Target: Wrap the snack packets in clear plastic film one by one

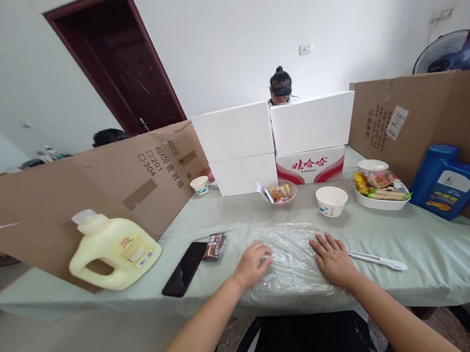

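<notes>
A clear plastic sheet [291,259], wrinkled and shiny, lies spread on the table in front of me. My left hand [253,265] rests at its left edge, fingers loosely bent and thumb apart, with nothing visible in it. Palm down on the right side of the sheet, my right hand [334,259] lies flat with its fingers spread. Just right of that hand is a slim white tool that looks like tongs [380,260], its far end partly hidden by the hand. Left of my left hand lie brown cocoa packets [214,247] beside a black phone [185,269].
A yellow jug [119,252] stands left, a blue bottle [448,181] right. Behind the sheet are a bowl of snacks [279,194], a paper bowl [332,201] and a white snack tray [383,203]. White boxes [234,142] and cardboard panels [135,181] wall the table; a person [280,87] sits beyond.
</notes>
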The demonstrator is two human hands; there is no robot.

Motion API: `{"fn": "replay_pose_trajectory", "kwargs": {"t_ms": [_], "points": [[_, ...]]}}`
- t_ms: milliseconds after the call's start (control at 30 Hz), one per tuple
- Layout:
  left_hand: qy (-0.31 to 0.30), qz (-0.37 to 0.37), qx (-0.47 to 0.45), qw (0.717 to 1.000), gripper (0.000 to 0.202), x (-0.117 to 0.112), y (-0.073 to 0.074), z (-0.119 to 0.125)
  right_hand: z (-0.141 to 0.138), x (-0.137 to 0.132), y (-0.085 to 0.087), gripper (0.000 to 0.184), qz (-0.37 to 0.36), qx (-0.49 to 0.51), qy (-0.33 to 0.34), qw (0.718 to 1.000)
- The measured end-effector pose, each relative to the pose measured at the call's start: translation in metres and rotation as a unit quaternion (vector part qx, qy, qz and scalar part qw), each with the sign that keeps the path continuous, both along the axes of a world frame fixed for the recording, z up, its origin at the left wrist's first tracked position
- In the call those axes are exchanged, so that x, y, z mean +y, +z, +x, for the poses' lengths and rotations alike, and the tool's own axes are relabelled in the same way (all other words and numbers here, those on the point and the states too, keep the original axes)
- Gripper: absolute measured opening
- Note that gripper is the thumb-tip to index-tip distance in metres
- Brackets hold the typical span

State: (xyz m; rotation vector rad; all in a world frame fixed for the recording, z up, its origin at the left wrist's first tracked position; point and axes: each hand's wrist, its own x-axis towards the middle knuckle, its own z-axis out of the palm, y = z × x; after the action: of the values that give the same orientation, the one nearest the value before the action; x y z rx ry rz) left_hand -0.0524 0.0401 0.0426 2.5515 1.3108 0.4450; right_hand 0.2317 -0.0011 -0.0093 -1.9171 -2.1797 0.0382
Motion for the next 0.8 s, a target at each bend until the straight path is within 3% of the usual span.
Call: {"fn": "replay_pose_trajectory", "kwargs": {"t_ms": [100, 200, 333, 400, 500, 567, 733, 800], "points": [[-0.118, -0.045, -0.037, 0.991, 0.04, -0.036, -0.011, -0.006, 0.002, 0.003, 0.006, 0.049, -0.023, 0.018, -0.01, 1.0], [-0.114, -0.049, -0.027, 0.992, 0.056, -0.056, -0.023, -0.019, 0.017, 0.005, 0.02, 0.044, -0.035, 0.034, -0.015, 0.999], [-0.127, -0.017, -0.039, 0.991, 0.039, -0.06, -0.033, -0.03, 0.046, -0.011, 0.043, 0.041, -0.029, 0.071, 0.008, 0.997], [-0.139, 0.004, -0.059, 0.989, 0.036, -0.06, -0.034, -0.031, 0.055, -0.031, 0.047, 0.044, -0.014, 0.102, 0.074, 0.992], [-0.147, 0.016, -0.089, 0.985, 0.031, -0.059, -0.033, -0.029, 0.055, -0.064, 0.037, 0.074, 0.022, 0.122, 0.197, 0.973], [-0.148, 0.012, -0.105, 0.983, 0.026, -0.059, -0.032, -0.028, 0.049, -0.08, 0.022, 0.081, 0.062, 0.1, 0.212, 0.97], [-0.116, 0.01, -0.17, 0.979, 0.015, -0.06, -0.028, -0.028, 0.027, -0.092, -0.002, 0.021, 0.184, 0.119, 0.162, 0.962], [-0.093, 0.01, -0.198, 0.976, 0.012, -0.06, -0.028, -0.032, 0.023, -0.092, -0.002, 0.013, 0.2, 0.168, 0.156, 0.953]]}}
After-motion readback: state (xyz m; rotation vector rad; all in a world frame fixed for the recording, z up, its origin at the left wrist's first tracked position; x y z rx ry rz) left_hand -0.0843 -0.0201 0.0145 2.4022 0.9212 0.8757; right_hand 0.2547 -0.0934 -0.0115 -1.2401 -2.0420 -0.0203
